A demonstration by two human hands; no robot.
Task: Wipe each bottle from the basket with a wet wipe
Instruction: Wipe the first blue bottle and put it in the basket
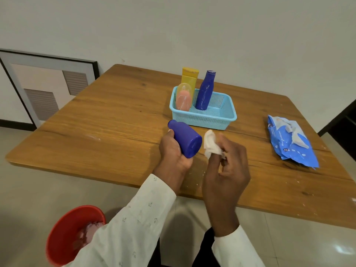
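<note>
One blue plastic bottle (pixel 184 138), smooth and cylindrical, gripped in the left hand (pixel 173 153) above the table's near edge, flat base tilted toward the camera, cap end pointing away. Just beside the base, not touching: one white wet wipe (pixel 211 144), crumpled and soft, pinched in the curled fingers of the right hand (pixel 225 170). Beyond, toward the far edge, one light-blue perforated plastic basket (pixel 212 117) with three containers upright inside: a tall dark-blue bottle (pixel 205 91), a yellow squared tube (pixel 189 78), a translucent pink rounded bottle (pixel 184 98). Near the right edge, one glossy blue wipes packet (pixel 290 141), print too small to read. On the floor, lower left, one red bowl (pixel 65 234), partly hidden by a white sleeve (pixel 125 226), contents unclear.
</note>
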